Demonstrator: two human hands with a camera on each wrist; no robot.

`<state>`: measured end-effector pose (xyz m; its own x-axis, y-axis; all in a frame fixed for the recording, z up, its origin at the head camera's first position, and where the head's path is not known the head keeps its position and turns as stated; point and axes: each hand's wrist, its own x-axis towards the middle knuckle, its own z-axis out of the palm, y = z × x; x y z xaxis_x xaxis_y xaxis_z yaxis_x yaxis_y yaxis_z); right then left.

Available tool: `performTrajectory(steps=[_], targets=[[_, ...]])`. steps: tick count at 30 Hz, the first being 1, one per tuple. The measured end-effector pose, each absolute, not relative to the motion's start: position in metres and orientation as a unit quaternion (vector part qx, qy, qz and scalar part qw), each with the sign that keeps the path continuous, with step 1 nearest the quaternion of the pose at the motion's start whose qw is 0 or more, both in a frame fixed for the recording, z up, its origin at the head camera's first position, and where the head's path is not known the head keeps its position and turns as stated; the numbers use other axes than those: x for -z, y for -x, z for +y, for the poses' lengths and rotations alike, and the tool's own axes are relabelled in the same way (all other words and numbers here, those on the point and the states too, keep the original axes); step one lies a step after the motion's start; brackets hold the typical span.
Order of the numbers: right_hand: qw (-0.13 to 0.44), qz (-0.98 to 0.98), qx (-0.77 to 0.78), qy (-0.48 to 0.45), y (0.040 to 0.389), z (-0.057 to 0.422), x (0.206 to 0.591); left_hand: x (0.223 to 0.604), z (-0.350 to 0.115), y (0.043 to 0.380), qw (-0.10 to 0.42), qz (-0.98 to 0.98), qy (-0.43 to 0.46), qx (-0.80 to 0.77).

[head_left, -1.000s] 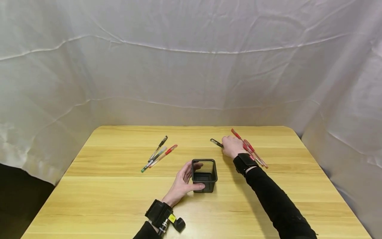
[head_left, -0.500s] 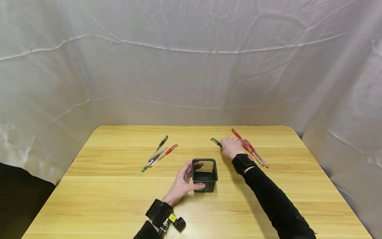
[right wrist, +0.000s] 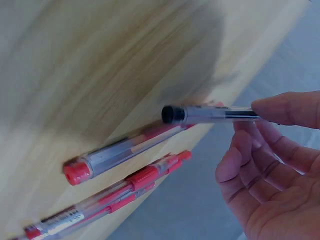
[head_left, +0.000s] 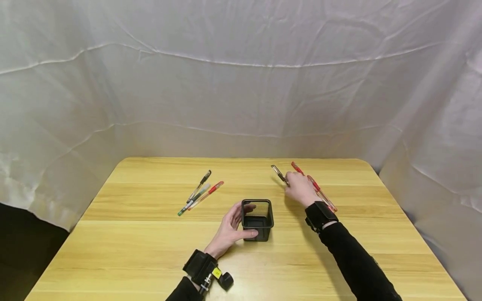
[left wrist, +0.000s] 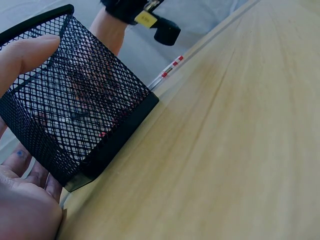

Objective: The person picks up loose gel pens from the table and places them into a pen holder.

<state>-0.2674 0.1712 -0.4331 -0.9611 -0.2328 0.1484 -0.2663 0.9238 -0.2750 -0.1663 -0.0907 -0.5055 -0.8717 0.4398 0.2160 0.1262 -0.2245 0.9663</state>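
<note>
My left hand [head_left: 227, 231] holds a black mesh pen holder [head_left: 263, 234] at its left side, thumb across the near wall and fingers behind. In the left wrist view the mesh pen holder [left wrist: 80, 100] stands upright on the wood, its wall see-through. Farther back on the right, my right hand [head_left: 300, 188] pinches a black pen [head_left: 278, 171]. The right wrist view shows that black pen [right wrist: 210, 114] between thumb and fingers of the right hand [right wrist: 275, 160], raised over the table with its shadow below. Red pens [right wrist: 125, 150] lie close beneath it.
At the back left lies a small group of pens: a black pen [head_left: 203, 179], a green-ended pen [head_left: 184, 210] and a red pen [head_left: 214, 189]. Red pens [head_left: 316, 184] lie right of the right hand. White cloth [head_left: 241, 96] hangs behind the wooden table [head_left: 132, 255].
My right hand has lifted the black pen and shifted slightly right, the pen's far end now steeper. The left hand and pen holder stay in place.
</note>
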Motion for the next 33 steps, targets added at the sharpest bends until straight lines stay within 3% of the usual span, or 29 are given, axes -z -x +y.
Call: performTrajectory(steps=[20, 25, 32, 33], targets=[[0.185, -0.866, -0.451, -0.113, 0.197, 0.171, 0.406, 0.505, -0.090, 0.165, 0.109, 0.608, -0.226, -0.753], [0.243, -0.817, -0.506, -0.132, 0.180, 0.164, 0.403, 0.504, -0.090, 0.164, 0.111, 0.612, -0.224, -0.750], [0.283, -0.761, -0.561, -0.160, 0.168, 0.156, 0.392, 0.504, -0.091, 0.164, 0.114, 0.618, -0.224, -0.745], [0.288, -0.742, -0.576, -0.184, 0.176, 0.160, 0.405, 0.504, -0.091, 0.164, 0.114, 0.618, -0.225, -0.745]])
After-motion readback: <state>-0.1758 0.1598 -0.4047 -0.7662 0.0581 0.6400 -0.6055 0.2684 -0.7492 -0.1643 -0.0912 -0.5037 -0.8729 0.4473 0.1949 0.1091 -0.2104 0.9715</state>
